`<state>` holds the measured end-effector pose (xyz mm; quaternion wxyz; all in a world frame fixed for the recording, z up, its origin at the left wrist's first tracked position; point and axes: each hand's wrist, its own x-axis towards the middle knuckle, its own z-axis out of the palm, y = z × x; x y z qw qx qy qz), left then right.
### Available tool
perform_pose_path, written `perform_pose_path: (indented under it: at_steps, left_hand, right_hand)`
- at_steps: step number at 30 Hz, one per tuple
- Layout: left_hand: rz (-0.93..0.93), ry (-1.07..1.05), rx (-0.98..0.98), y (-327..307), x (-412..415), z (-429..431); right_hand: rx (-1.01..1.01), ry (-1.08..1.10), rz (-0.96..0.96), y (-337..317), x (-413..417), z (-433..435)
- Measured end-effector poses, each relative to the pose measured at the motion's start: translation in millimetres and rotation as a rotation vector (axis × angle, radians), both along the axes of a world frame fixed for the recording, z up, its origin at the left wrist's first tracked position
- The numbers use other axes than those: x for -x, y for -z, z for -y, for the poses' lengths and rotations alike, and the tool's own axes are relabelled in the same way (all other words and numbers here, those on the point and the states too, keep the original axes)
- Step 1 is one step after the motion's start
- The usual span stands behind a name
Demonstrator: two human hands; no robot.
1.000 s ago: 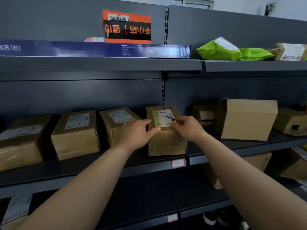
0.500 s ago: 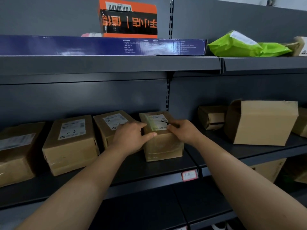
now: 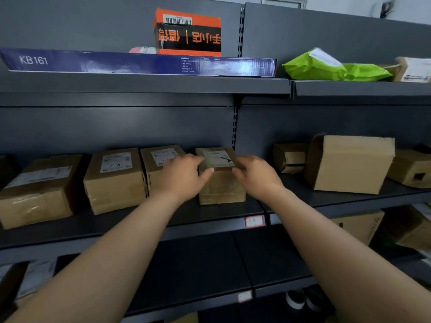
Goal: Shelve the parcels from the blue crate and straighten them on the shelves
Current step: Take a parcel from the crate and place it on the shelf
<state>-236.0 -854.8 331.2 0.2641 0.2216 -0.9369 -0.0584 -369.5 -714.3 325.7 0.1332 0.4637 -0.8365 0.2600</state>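
Parcel point(image 3: 221, 185): stiff taped carton, probably light; take it by the upper edges.
Left hand point(image 3: 184, 176): your fingers clamp its left corner.
Right hand point(image 3: 256, 177): clamps right edge.

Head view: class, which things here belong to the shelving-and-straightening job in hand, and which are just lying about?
In the job:
labelled parcel, gripped by the left hand and the right hand
neighbouring parcel beside it
middle shelf under both

Lying about:
blue KB161 box, orange box and green mailers on the top shelf
shoes at the bottom
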Motion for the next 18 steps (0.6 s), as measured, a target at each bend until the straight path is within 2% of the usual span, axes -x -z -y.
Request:
perform_pose_path:
  at_steps: [6, 18]
  left_hand:
    - [0.004, 0.026, 0.064, 9, -45, -71]
    - [0.067, 0.299, 0.099, 48, -133, -194]
  right_hand:
    - [-0.028, 0.042, -0.111, 6, -57, -67]
    - [-0.159, 0.324, -0.062, 41, -196, -221]
